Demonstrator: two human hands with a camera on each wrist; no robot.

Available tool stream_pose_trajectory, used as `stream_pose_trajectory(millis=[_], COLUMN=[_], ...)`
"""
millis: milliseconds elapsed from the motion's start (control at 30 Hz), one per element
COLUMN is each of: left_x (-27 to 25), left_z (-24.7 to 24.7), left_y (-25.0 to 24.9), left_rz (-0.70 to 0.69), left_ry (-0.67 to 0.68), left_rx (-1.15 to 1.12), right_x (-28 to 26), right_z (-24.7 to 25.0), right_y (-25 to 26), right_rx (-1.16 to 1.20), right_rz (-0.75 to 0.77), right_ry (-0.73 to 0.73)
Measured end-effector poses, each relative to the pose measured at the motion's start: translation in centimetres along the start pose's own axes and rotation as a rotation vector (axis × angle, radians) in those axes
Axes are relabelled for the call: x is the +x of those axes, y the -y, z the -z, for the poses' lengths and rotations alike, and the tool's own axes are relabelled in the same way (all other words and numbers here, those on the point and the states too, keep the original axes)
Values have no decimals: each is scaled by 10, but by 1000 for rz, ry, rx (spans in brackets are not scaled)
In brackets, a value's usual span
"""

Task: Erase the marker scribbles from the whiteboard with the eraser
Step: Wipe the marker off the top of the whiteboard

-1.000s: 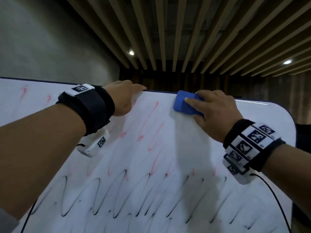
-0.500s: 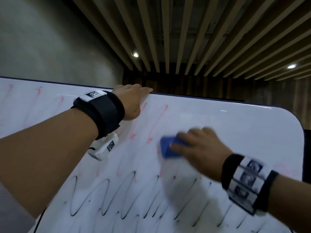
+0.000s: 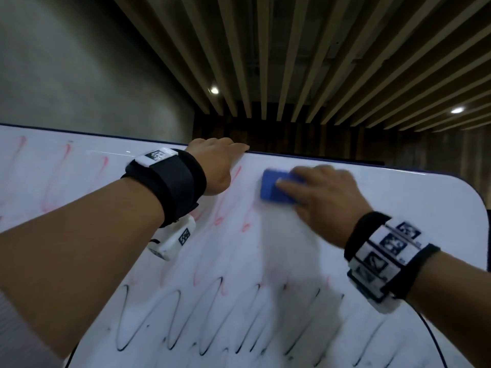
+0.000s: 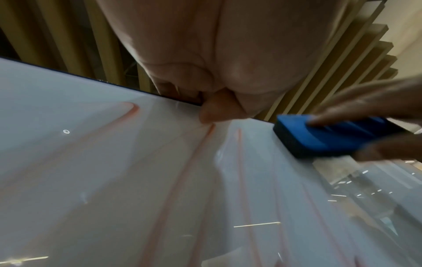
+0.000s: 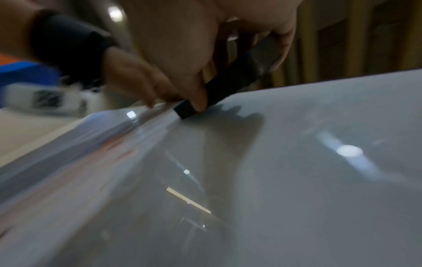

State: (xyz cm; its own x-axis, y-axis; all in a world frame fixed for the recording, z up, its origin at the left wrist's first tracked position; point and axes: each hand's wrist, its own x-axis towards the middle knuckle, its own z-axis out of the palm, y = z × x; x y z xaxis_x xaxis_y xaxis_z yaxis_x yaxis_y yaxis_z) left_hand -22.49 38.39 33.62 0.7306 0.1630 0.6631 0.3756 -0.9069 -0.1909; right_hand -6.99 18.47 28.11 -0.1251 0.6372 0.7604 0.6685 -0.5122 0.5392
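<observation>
Head cam: my right hand [image 3: 329,200] pinches the eraser [image 3: 276,188] w/ curled fingers, back up just below the whiteboard [image 3: 411,208] top edge after a downstroke. Left hand [image 3: 215,166] hooks that edge. Red scribbles [image 3: 220,216] thinner nr eraser; black scribbles [image 3: 172,320] below remain.

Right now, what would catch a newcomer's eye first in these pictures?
The blue eraser near the whiteboard's top edge, pressed under the right hand. The left hand grips that edge beside it. Below loop black scribbles; faded red scribbles lie left of the eraser.
</observation>
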Motion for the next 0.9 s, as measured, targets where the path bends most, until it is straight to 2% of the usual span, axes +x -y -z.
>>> stream_pose_trajectory(millis=[67, 100, 133, 200, 233, 267, 300, 367, 400, 533, 633, 667, 800, 867, 900], left_x=[0, 1, 1, 2, 2, 2, 1, 0, 0, 0, 0, 0, -1, -1, -1], left_z=[-1, -1, 0, 0, 1, 1, 1, 2, 2, 4, 4, 4, 3, 4, 3], left_y=[1, 2, 3, 5, 6, 7, 8, 9, 9, 10, 9, 7, 5, 6, 7], left_rz=[-5, -11, -17, -16, -18, -24, -32, -39, -38, -40, -31, -27, -6, -16, -23], left_ry=[9, 10, 11, 20, 22, 18, 14, 14, 16, 29, 25, 25, 33, 26, 22], left_rx=[0, 6, 10, 6, 3, 1, -1, 0, 3, -7, -21, -22, -30, -22, -15], right_x=[19, 23, 23, 13, 7, 4, 4, -3, -13, -56, -46, -39, -30, -38, -45], right_z=[8, 8, 5, -5, -7, -4, -1, 4, 3, -1, 0, -4, -28, -29, -28], right_y=[-13, -9, 0, 20, 21, 14, 2, -24, -32, -39, -22, -4, 75, 72, 61], right_rx=[9, 9, 20, -4, -21, -23, 0, 43, 36, -14, -16, -2, 58, 62, 66], right_rz=[-204, -211, -139, 96, 167, 169, 109, -102, -174, -209, -337, -305, -7, 14, -22], right_ry=[-53, -59, -61, -8, 41, 58, 28, -54, -41, -2, -37, -44, -2, 13, -11])
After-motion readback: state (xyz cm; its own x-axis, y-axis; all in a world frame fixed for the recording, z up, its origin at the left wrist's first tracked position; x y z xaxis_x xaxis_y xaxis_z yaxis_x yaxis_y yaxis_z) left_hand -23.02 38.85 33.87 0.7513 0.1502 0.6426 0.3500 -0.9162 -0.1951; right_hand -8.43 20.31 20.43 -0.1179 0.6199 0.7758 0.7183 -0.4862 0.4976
